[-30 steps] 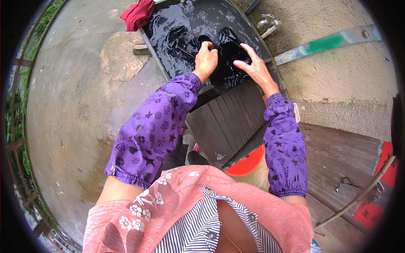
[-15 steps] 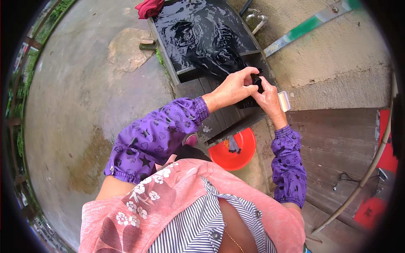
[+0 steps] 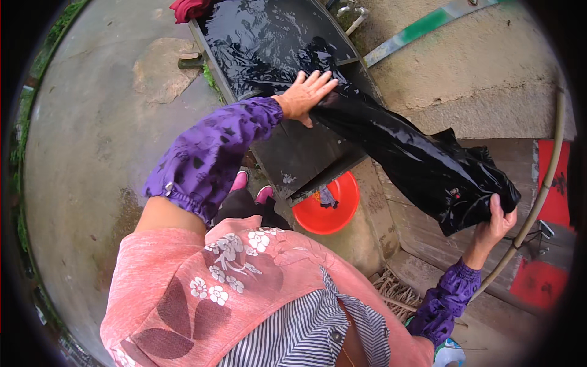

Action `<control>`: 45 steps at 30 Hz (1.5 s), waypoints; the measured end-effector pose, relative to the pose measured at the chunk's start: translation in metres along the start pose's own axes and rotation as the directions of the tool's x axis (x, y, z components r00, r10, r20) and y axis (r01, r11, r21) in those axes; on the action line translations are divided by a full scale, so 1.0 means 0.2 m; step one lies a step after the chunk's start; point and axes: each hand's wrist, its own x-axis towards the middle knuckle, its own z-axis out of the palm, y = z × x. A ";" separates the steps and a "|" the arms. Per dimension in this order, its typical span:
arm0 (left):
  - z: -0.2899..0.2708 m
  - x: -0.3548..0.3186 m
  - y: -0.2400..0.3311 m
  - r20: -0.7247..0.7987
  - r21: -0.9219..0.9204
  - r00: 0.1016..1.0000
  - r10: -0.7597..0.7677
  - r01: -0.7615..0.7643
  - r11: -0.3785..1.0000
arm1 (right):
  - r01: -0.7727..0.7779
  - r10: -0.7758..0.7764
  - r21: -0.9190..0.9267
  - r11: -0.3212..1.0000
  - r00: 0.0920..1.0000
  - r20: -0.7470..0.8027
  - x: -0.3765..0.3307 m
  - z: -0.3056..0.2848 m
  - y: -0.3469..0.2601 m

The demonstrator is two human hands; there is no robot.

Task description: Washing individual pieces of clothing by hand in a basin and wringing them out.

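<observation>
A wet black garment [image 3: 391, 137] stretches from the water-filled stone trough [image 3: 199, 40] across the ribbed washing slab [image 3: 299, 153] and out to the right. My right hand [image 3: 498, 220] is closed on its far right end, holding it up beyond the slab. At the trough's inner divider, my left hand [image 3: 306, 96] is open with fingers spread, at the garment's other end. Whether its palm presses on the cloth or hovers just over it is hard to tell. Part of the garment's left end trails into the dark water.
A red basin [image 3: 342, 214] with small cloth items stands below the slab. Dark red cloth [image 3: 191, 8] lies on the trough's far left corner. A tap [image 3: 354, 18] sits by the wall. At the right, a bent pole [image 3: 538, 208] stands before wooden boards. A brush [image 3: 191, 61] lies beside the trough.
My hands have moved apart from close together over the slab. The right one has drawn the black garment out to the right; the left has opened and moved left.
</observation>
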 end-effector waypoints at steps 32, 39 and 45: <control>-1.10 1.17 0.27 -0.286 -0.132 0.945 0.161 -0.205 0.970 | -0.487 0.461 0.224 0.844 0.873 0.163 0.18 0.95 0.96; -0.94 1.02 0.19 0.248 -0.317 0.957 0.149 -0.065 0.946 | 0.031 -0.029 0.007 0.999 0.988 -0.151 0.43 1.40 0.24; -0.98 1.01 0.21 -0.195 -0.120 0.959 0.204 -0.230 0.966 | 0.093 -0.050 0.273 0.958 0.985 -0.164 0.57 1.41 0.44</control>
